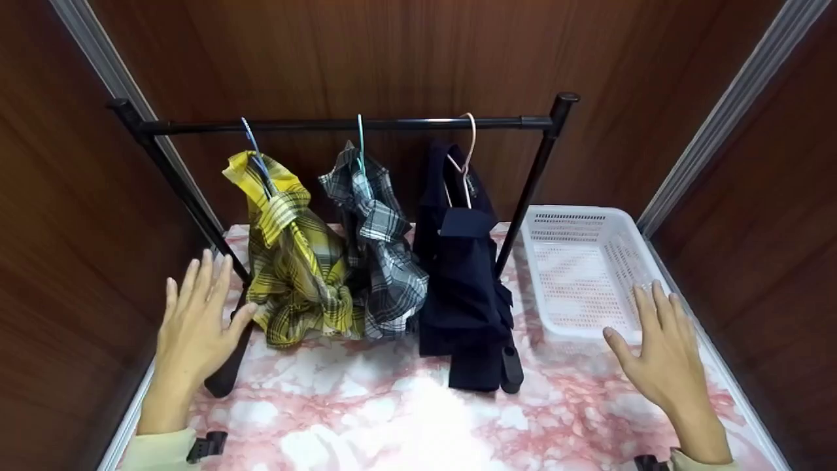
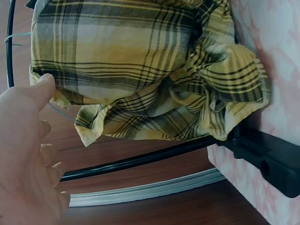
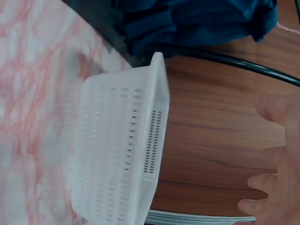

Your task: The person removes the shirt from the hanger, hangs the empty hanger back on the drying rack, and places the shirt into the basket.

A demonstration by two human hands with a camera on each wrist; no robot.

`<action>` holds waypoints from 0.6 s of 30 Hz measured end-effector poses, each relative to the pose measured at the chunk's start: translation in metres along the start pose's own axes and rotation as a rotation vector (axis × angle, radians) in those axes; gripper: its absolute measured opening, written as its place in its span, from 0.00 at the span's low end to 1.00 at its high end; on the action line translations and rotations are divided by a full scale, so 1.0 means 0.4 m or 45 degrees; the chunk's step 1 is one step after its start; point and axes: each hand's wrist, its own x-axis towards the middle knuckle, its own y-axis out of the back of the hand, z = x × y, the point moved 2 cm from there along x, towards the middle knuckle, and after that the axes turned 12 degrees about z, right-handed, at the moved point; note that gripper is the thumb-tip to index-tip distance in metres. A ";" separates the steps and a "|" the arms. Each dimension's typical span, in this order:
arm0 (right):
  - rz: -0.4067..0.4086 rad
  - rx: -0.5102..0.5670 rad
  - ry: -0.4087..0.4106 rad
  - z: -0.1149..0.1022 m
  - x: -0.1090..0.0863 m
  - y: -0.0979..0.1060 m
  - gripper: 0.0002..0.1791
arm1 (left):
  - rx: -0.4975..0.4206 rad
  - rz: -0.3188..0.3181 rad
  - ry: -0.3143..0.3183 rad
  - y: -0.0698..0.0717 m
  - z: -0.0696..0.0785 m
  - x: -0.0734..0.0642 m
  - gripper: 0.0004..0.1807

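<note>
A black clothes rack (image 1: 418, 123) stood on a pink-and-white marbled table (image 1: 366, 418), with three garments hung along its bar. At the rack's left end was a yellow plaid shirt (image 1: 294, 255) on a blue hanger (image 1: 252, 140); at its middle, a grey plaid shirt (image 1: 391, 261) on a teal hanger (image 1: 360, 144); toward its right end, a dark navy garment (image 1: 461, 281) on a pink hanger (image 1: 472, 137), its lower end reaching down to the table. A white perforated basket (image 1: 575, 281) sat just right of the rack. The person's left hand (image 1: 199, 320) was released, fingers extended, beside the rack's left leg, its thumb near the yellow plaid shirt; whether they touched could not be told. The right hand (image 1: 664, 353), also released with fingers spread, was well right of the rack, at the basket's near right corner.
</note>
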 end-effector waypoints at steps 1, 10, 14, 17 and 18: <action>0.001 0.013 -0.003 -0.004 0.003 0.002 0.46 | -0.009 0.003 0.001 0.004 -0.003 0.006 0.46; -0.033 0.108 -0.024 -0.065 0.037 0.021 0.47 | -0.081 0.018 0.000 0.030 -0.037 0.081 0.44; -0.034 0.158 0.014 -0.102 0.060 0.027 0.48 | -0.118 0.019 0.033 0.042 -0.052 0.121 0.45; -0.014 0.193 0.065 -0.134 0.078 0.032 0.48 | -0.155 0.019 0.072 0.049 -0.061 0.155 0.45; -0.007 0.213 0.078 -0.144 0.084 0.034 0.47 | -0.169 0.023 0.080 0.050 -0.063 0.167 0.45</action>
